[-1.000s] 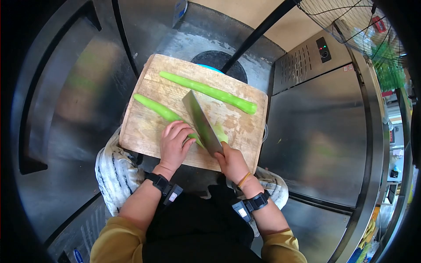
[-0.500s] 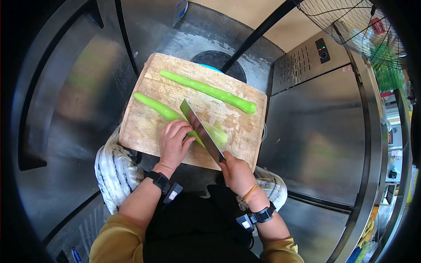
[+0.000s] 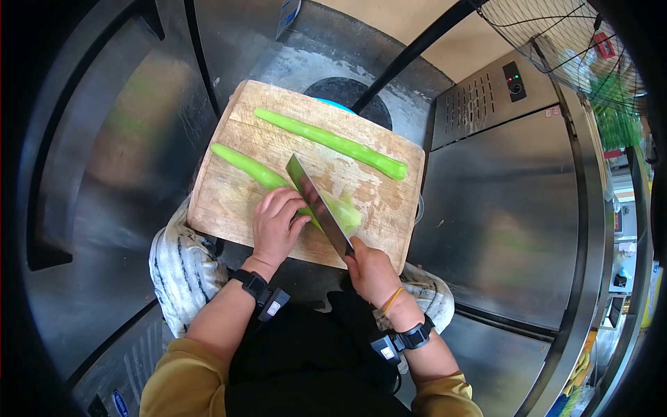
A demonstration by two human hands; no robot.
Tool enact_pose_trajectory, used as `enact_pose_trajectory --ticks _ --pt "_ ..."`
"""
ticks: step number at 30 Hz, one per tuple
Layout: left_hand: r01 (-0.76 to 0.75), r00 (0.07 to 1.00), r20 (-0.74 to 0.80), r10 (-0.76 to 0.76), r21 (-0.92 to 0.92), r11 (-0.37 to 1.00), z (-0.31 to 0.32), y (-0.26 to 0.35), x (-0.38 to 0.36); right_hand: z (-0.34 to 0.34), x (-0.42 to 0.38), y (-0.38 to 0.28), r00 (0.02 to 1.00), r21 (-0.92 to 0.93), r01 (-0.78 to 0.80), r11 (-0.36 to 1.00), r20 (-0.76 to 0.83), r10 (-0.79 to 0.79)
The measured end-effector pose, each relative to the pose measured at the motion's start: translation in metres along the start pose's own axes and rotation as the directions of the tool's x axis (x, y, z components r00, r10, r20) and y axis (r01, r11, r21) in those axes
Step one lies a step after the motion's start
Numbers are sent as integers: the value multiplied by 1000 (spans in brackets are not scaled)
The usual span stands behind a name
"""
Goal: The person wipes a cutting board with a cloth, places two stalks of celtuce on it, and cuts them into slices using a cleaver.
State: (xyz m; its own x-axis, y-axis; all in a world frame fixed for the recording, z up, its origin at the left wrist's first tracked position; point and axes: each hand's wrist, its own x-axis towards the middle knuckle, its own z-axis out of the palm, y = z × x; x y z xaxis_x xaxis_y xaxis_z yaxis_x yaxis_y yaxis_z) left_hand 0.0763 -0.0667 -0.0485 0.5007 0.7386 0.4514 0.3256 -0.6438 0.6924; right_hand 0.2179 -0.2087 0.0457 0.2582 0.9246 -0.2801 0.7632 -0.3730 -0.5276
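A peeled celtuce stem (image 3: 243,163) lies slantwise on the wooden cutting board (image 3: 389,215). My left hand (image 3: 276,226) holds it down near its lower end, fingers curled over it and close to the blade. In my right hand (image 3: 375,272) is the handle of a cleaver (image 3: 318,207), its wide blade standing across the stem beside my left fingertips. Thin pale green celtuce slices (image 3: 347,212) sit in a small pile just right of the blade, partly hidden by it. Farther up the board rests a second whole celtuce stem (image 3: 333,144), touched by neither hand.
The board sits over my lap, between my knees. A steel refrigerator cabinet (image 3: 507,208) stands at the right, and steel doors (image 3: 111,181) at the left. Past the board are a black round object (image 3: 347,94) and a slanting dark pole (image 3: 410,55). A wire fan guard (image 3: 556,28) hangs upper right.
Hardly anything differs. Both hands, the cleaver and the stems keep nearly the same places, with only a very slight shift of the view.
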Motion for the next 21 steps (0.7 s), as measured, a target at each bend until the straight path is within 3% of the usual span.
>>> enact_pose_trajectory --ticks 10,16,19,21 --pt "-8 1000 -3 8 -24 1000 1 -2 0 17 32 3 998 -59 -47 997 45 49" --pt "19 1000 0 -19 -47 999 -1 -6 0 22 29 18 991 105 12 994 -131 2" --pt "24 1000 1 -24 -50 998 -3 -4 1 11 21 6 995 176 -47 983 -79 62" --pt "24 1000 -8 -24 -44 999 -2 -4 0 4 14 1 997 97 -27 995 -64 33"
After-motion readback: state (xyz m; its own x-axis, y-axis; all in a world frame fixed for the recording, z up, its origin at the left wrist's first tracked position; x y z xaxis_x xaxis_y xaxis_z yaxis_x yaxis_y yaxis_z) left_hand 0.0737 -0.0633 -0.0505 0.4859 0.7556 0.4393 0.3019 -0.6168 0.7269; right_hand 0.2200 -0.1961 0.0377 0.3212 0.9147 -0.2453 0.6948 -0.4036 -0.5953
